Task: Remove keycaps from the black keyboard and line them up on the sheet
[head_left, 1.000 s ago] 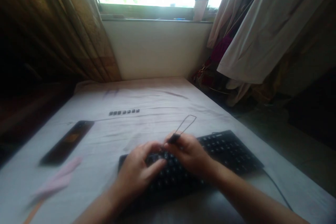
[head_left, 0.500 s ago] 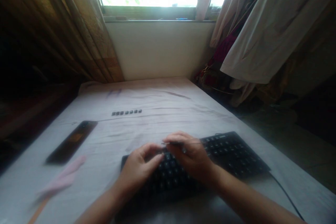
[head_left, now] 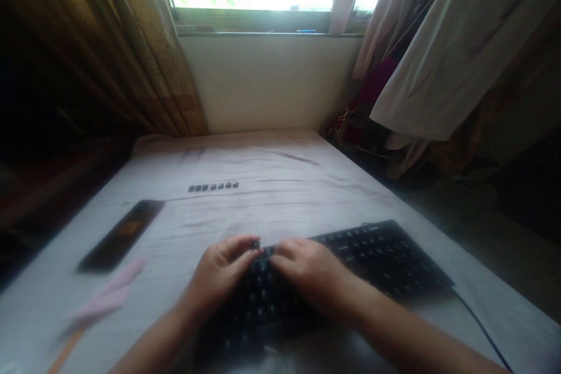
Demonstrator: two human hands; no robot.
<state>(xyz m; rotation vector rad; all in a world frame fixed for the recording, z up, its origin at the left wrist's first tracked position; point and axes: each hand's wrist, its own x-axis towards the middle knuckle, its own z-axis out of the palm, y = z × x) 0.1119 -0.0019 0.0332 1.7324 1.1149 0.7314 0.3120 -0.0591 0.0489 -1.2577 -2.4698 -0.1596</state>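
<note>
A black keyboard (head_left: 377, 257) lies slanted on the cloth below both hands, its surface blurred in places. My left hand (head_left: 219, 269) is over its far left edge, with a small dark keycap (head_left: 255, 243) pinched between thumb and forefinger. Close beside it, my right hand (head_left: 313, 272) rests over the keys with fingers curled inward. What those fingers hold, if anything, is hidden behind the hand. Farther back, several loose black keycaps (head_left: 213, 187) lie in a row on the cloth.
A dark phone (head_left: 123, 236) lies at the left. Nearer is a pink object (head_left: 107, 298) with an orange stick. The keyboard's cable (head_left: 480, 327) runs off the right front. Clothes (head_left: 421, 70) hang at the right, and a curtain (head_left: 144, 52) at the left.
My left hand has shifted slightly left and now pinches a keycap. My right hand has lowered and turned; the thin dark tool in its fingers earlier no longer shows.
</note>
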